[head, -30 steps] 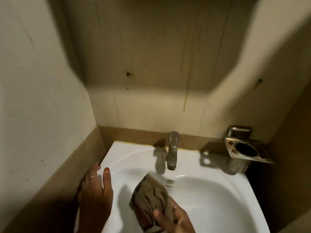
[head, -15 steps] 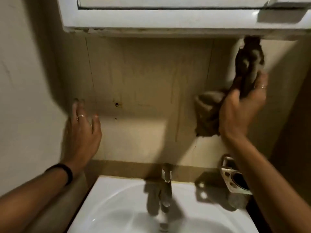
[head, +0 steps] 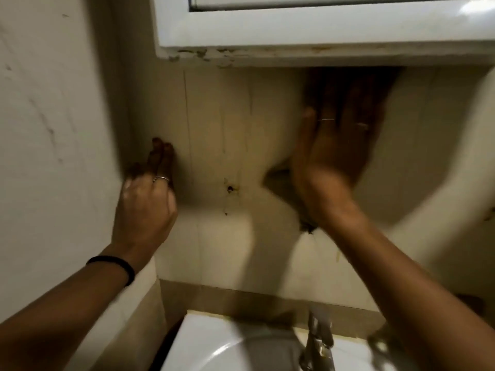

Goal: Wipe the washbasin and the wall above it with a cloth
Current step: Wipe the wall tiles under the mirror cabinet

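Right hand (head: pixel 334 156) spread, pressing soft limp cloth (head: pixel 281 183) flat to wall (head: pixel 219 124); left hand (head: pixel 146 199) spread, bracing; cloth likely handles best palmed.

Black wristband (head: pixel 113 264), thin finger rings (head: pixel 161 178), bare forearms.

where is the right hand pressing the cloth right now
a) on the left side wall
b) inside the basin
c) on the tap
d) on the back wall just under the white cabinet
d: the right hand lies flat over the cloth on the back wall, just below the white cabinet.
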